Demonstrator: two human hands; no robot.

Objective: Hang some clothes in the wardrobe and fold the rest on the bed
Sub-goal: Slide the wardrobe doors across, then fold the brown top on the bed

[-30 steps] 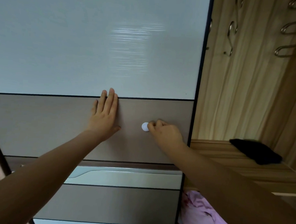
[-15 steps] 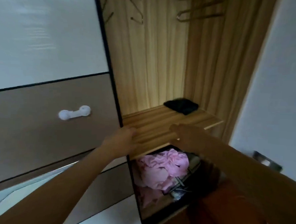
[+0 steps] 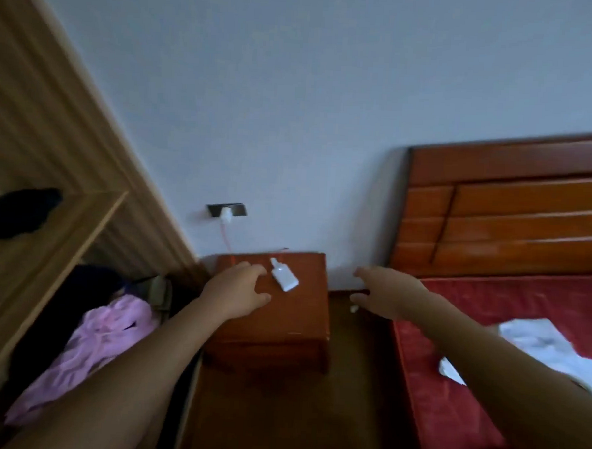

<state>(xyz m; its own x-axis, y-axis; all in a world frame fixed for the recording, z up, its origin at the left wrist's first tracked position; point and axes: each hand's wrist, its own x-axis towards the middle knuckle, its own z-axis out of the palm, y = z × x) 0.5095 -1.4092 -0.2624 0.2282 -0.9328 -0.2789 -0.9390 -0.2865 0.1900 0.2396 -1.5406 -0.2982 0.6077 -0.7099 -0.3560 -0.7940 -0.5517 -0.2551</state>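
- Wardrobe [image 3: 36, 114] along the left, open, light wood inside, one shelf [image 3: 67, 243] across it.
- Bed [image 3: 524, 298] at right with a red cover, dark wooden headboard [image 3: 511, 208] against the pale wall.
- Bedside cabinet [image 3: 292, 327] of reddish wood between wardrobe and bed, back to the wall.
- Pink clothes [image 3: 103, 338] heaped in the wardrobe's lower compartment, under the shelf.
- White cloth [image 3: 538, 343] crumpled on the bed, partly hidden behind the right forearm.
- Black cloth [image 3: 14, 213] lying on the shelf, at the left edge of the view.
- Left hand [image 3: 240, 286] over the cabinet top, fingers loosely curled and holding nothing; contact with the top impossible to tell.
- Right hand [image 3: 383, 290] in the air between cabinet and bed, fingers relaxed and slightly bent, likewise holding nothing.
- Small white gadget [image 3: 284, 275] flat on the cabinet top, just beside the left hand.
- Wall socket [image 3: 226, 211] above the cabinet, white plug in it, red cable [image 3: 227, 241] running down to the cabinet top.
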